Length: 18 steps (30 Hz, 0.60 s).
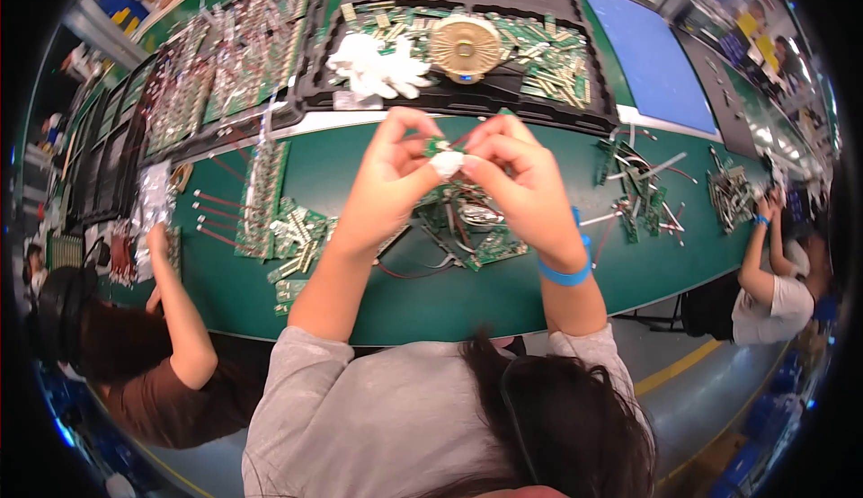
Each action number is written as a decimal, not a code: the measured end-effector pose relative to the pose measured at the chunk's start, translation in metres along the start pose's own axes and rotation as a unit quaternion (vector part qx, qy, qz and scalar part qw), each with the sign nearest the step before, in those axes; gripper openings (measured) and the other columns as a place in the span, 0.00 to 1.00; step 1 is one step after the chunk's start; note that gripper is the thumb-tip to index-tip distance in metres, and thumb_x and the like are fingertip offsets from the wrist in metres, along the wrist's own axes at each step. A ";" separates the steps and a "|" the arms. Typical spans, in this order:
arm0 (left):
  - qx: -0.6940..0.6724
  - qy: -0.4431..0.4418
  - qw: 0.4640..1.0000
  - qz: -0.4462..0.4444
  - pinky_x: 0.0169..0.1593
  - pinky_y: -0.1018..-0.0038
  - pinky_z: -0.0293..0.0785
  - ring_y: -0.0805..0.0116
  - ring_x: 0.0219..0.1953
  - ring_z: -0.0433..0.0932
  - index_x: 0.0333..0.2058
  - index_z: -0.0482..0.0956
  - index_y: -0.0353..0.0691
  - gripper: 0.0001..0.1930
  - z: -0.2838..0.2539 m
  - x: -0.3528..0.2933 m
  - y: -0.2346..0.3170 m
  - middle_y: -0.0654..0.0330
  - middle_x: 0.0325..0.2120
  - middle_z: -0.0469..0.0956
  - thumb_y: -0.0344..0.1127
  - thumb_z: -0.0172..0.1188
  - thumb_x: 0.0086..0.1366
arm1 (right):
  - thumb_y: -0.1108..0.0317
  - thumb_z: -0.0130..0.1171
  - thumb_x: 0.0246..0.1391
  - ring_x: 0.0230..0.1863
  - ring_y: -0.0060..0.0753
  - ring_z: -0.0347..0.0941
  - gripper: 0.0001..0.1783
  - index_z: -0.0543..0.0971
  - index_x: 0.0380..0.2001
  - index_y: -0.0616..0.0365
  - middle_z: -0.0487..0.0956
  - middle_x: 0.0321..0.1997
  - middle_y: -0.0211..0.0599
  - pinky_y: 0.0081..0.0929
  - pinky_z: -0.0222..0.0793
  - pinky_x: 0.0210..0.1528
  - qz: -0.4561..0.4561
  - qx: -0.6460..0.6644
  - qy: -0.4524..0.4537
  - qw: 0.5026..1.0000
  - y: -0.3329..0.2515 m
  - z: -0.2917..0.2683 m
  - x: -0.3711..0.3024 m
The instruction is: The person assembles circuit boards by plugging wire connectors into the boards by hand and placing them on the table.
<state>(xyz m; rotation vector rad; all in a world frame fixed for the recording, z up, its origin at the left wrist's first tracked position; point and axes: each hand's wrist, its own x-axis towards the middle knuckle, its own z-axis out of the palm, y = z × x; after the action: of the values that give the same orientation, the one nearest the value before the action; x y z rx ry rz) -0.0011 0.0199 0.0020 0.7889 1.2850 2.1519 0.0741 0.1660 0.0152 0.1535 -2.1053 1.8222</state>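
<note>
My left hand (395, 170) and my right hand (512, 161) meet above the green table, fingers pinched together. Between their fingertips is a small green circuit board (438, 146), mostly covered by the fingers. Something white (448, 164) shows at the thumb tips; it looks like a finger cover, though blur hides its exact form. My right wrist wears a blue wrist strap (566, 269). Below my hands lies a heap of circuit boards with wires (476, 219). Left of it are loose small boards (301, 233) and a long strip of boards with red-and-white cables (261, 201).
Beyond my hands, a black tray (589, 119) holds small boards, a round gold fan-like object (465, 47) and white gloves (378, 65). Wired boards (643, 183) lie rightward. Another tray (225, 125) stands at left. Co-workers' arms (184, 318) (760, 255) work at both sides.
</note>
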 end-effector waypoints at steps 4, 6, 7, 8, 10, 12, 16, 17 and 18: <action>-0.028 0.011 1.000 0.006 0.38 0.82 0.68 0.77 0.35 0.71 0.39 0.59 0.40 0.15 -0.002 -0.001 -0.001 0.62 0.32 0.69 0.24 0.55 0.55 | 0.72 0.56 0.46 0.29 0.23 0.62 0.07 0.72 0.21 0.65 0.66 0.30 0.34 0.19 0.59 0.28 0.010 0.012 -0.005 1.000 -0.005 0.003 0.001; -0.025 0.003 1.000 -0.004 0.38 0.82 0.68 0.77 0.35 0.70 0.39 0.58 0.39 0.15 -0.003 -0.001 -0.001 0.61 0.32 0.68 0.22 0.53 0.55 | 0.71 0.56 0.46 0.28 0.27 0.62 0.09 0.71 0.20 0.65 0.65 0.28 0.36 0.23 0.59 0.28 -0.004 0.000 -0.015 1.000 -0.003 0.005 0.001; -0.026 0.002 1.000 -0.002 0.38 0.82 0.68 0.77 0.34 0.70 0.39 0.58 0.39 0.15 -0.002 0.000 -0.003 0.61 0.32 0.68 0.21 0.52 0.55 | 0.71 0.57 0.46 0.28 0.28 0.62 0.09 0.70 0.19 0.65 0.65 0.28 0.36 0.24 0.59 0.28 -0.025 -0.018 -0.018 0.999 -0.002 0.005 0.001; -0.035 0.015 0.999 0.003 0.37 0.82 0.68 0.76 0.33 0.70 0.38 0.58 0.39 0.15 0.000 0.000 -0.005 0.61 0.31 0.68 0.20 0.51 0.55 | 0.73 0.57 0.46 0.31 0.21 0.64 0.04 0.75 0.24 0.63 0.67 0.32 0.32 0.19 0.61 0.30 -0.029 -0.087 -0.033 0.995 -0.005 0.002 0.000; -0.037 0.011 0.999 0.000 0.36 0.81 0.69 0.76 0.32 0.70 0.38 0.58 0.39 0.15 0.000 -0.001 -0.004 0.60 0.30 0.68 0.20 0.50 0.54 | 0.72 0.57 0.46 0.30 0.28 0.64 0.06 0.74 0.23 0.64 0.66 0.30 0.35 0.23 0.61 0.30 -0.046 -0.088 -0.022 0.995 -0.006 0.005 0.000; -0.035 0.013 0.999 -0.003 0.31 0.81 0.69 0.75 0.28 0.71 0.38 0.57 0.39 0.15 0.006 0.000 -0.003 0.58 0.29 0.69 0.19 0.50 0.55 | 0.73 0.59 0.44 0.32 0.27 0.65 0.04 0.75 0.23 0.62 0.68 0.30 0.33 0.23 0.63 0.31 -0.075 -0.113 -0.009 0.991 -0.005 0.004 -0.003; -0.032 0.021 0.999 -0.023 0.26 0.81 0.68 0.75 0.23 0.71 0.38 0.58 0.39 0.14 0.008 0.002 -0.002 0.59 0.26 0.70 0.20 0.51 0.55 | 0.73 0.60 0.43 0.29 0.25 0.67 0.05 0.74 0.25 0.62 0.69 0.30 0.32 0.22 0.64 0.30 -0.068 -0.144 -0.022 0.987 -0.014 -0.005 -0.007; -0.031 0.020 0.999 -0.024 0.26 0.81 0.68 0.75 0.23 0.71 0.38 0.58 0.39 0.14 0.005 0.002 -0.002 0.59 0.26 0.70 0.20 0.51 0.55 | 0.73 0.59 0.43 0.29 0.23 0.67 0.05 0.74 0.25 0.62 0.70 0.30 0.32 0.19 0.64 0.29 -0.034 -0.119 -0.025 0.992 -0.023 -0.009 -0.006; -0.021 -0.014 0.998 -0.052 0.26 0.81 0.68 0.75 0.23 0.71 0.38 0.58 0.39 0.14 0.001 0.002 -0.001 0.60 0.26 0.70 0.20 0.51 0.55 | 0.73 0.59 0.44 0.28 0.21 0.68 0.05 0.74 0.25 0.62 0.71 0.31 0.32 0.17 0.64 0.28 0.000 -0.093 -0.029 0.995 -0.031 -0.016 -0.005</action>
<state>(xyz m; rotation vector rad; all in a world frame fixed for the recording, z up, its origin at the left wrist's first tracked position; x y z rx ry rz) -0.0019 0.0228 0.0019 0.7178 1.2353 2.0712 0.0917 0.1757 0.0440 0.1602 -2.3005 1.6288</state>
